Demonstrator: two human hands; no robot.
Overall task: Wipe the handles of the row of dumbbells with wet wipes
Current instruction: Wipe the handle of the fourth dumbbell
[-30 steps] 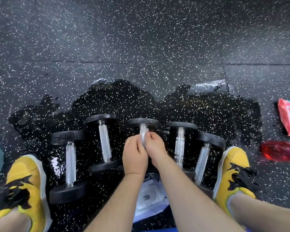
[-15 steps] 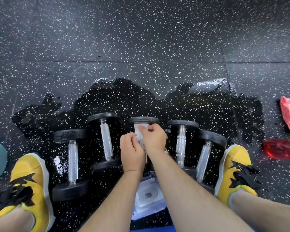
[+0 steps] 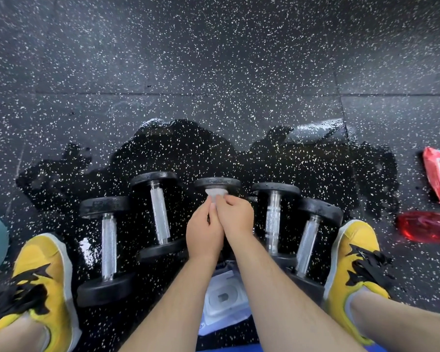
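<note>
Slippage worries us: our left grip point(image 3: 205, 232) and right grip point(image 3: 235, 215) pinch the wet wipe point(image 3: 214, 194) round the handle of the middle dumbbell point(image 3: 217, 182); the puddled floor point(image 3: 188, 153) could let it roll.

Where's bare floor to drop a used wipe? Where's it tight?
Free: dry floor beyond the wet patch, the whole far side; also the strip between right shoe and red bottle. Tight: from there to left shoe, five dumbbells, left hand and right hand gripping the wipe, white pack.
</note>
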